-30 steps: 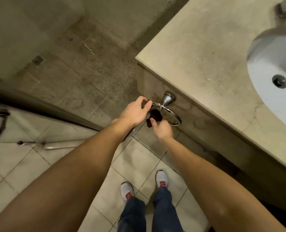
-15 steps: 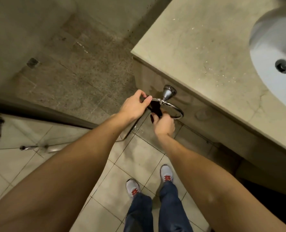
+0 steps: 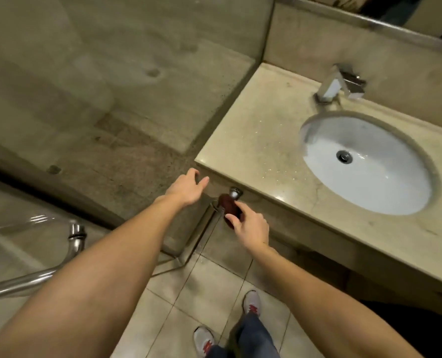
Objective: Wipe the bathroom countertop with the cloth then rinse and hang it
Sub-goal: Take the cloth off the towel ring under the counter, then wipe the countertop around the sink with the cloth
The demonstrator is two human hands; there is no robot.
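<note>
You stand in a bathroom with beige stone walls and a tiled floor (image 3: 209,288), and the pale stone countertop (image 3: 261,140) runs to your right with a white oval sink (image 3: 370,164) set into it and a chrome faucet (image 3: 339,85) behind the sink. The top looks clean, with only small shining drops near its front edge.

The dark red cloth (image 3: 229,206) hangs on the chrome towel ring (image 3: 234,193) that is fixed to the front face of the counter, just under the edge. It hangs as a narrow bunch, with its long axis going down from the ring.

Your right hand (image 3: 251,228) is the nearer one: it is just below and to the right of the cloth, and its fingertips (image 3: 229,217) touch the lower end. The fingers are loosely curled, not closed around the fabric. Whether they pinch it I cannot tell. Your left hand (image 3: 186,188) is open and empty, spread to the left of the ring near the counter's corner, a little apart from the cloth.

In my judgement the hanging is almost finished. If the cloth needs straightening, the right hand should pull downward along its length, because a sideways pull could slip it off the ring.
</note>
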